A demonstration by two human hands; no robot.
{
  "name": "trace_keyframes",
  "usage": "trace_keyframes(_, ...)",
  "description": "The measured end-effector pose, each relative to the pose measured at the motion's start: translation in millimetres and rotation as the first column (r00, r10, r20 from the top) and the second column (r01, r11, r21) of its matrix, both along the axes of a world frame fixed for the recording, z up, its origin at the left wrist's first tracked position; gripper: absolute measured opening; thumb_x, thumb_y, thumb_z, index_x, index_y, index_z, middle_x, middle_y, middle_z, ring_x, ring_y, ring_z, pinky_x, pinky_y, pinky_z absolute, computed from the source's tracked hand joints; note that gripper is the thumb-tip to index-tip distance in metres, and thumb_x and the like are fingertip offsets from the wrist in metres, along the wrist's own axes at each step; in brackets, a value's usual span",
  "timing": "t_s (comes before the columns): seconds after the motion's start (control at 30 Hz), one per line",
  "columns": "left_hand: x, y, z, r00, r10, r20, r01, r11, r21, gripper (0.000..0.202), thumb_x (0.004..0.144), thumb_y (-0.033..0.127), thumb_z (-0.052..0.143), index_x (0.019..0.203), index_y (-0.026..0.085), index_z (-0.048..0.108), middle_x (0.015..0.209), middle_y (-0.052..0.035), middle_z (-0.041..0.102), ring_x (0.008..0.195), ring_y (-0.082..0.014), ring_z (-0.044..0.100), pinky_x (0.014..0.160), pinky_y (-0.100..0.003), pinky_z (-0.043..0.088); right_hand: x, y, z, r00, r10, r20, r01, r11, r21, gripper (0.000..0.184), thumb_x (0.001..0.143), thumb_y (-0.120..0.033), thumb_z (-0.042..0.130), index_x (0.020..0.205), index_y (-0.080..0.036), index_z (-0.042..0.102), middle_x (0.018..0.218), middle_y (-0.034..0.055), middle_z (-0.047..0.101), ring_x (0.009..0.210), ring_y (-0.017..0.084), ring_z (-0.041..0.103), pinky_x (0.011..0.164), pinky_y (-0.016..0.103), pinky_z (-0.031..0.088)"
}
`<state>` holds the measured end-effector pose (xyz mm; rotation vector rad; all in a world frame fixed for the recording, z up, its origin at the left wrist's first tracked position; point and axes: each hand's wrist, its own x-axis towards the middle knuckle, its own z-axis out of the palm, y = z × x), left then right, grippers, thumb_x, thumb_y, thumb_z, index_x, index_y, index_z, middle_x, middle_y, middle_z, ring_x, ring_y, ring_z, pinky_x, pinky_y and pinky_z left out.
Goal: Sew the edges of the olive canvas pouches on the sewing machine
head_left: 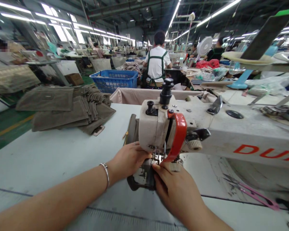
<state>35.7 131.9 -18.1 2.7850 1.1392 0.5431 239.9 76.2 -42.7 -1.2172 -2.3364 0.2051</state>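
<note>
A white sewing machine [151, 126] with a red lever-like guard [179, 136] stands before me. Behind and left of its head lies a grey-brown fabric piece with a gold-pulled zipper [132, 128], part of it hidden by the head. My left hand [128, 160], a silver bangle at its wrist, is closed on this piece beside the presser foot [157, 157]. Just in front of the foot, my right hand [177, 184] pinches the near edge, its fingers pressed together under the red guard. Both hands cover most of the fabric at the needle.
Stacked grey-brown fabric pieces [62, 109] lie on the table's left. Pink-handled thread snips [252, 192] rest right of my right hand. Beyond the table are a cloth-lined bin [135, 96], a blue basket [114, 80] and a co-worker [158, 61] facing away.
</note>
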Motion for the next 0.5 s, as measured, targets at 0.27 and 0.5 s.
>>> trace_keyframes(0.27,17,-26,16.8,0.992,0.118,-0.035,-0.120,0.991,-0.066,0.018,0.087,0.008,0.054,0.094,0.017,0.067,0.098,-0.0048,0.071,0.094,-0.0215,0.064,0.089,-0.037,0.051,1,0,4.9,1.000,0.000,-0.003,0.000,0.999,-0.035,0.027,0.089,-0.017,0.050,0.112,-0.019,0.065,0.096,0.0079,0.063,0.088,0.026,0.056,0.076,0.042,0.049)
trace_keyframes(0.5,12,-49,29.6,0.988,0.153,0.029,-0.143,0.962,-0.231,0.026,0.082,0.027,0.069,0.105,0.017,0.066,0.113,-0.0072,0.068,0.104,-0.0232,0.062,0.093,-0.040,0.051,8,-1,7.5,0.993,0.066,-0.100,-0.072,0.996,-0.057,0.024,0.086,-0.013,0.054,0.105,-0.020,0.067,0.095,0.0077,0.062,0.091,0.022,0.055,0.081,0.038,0.048)
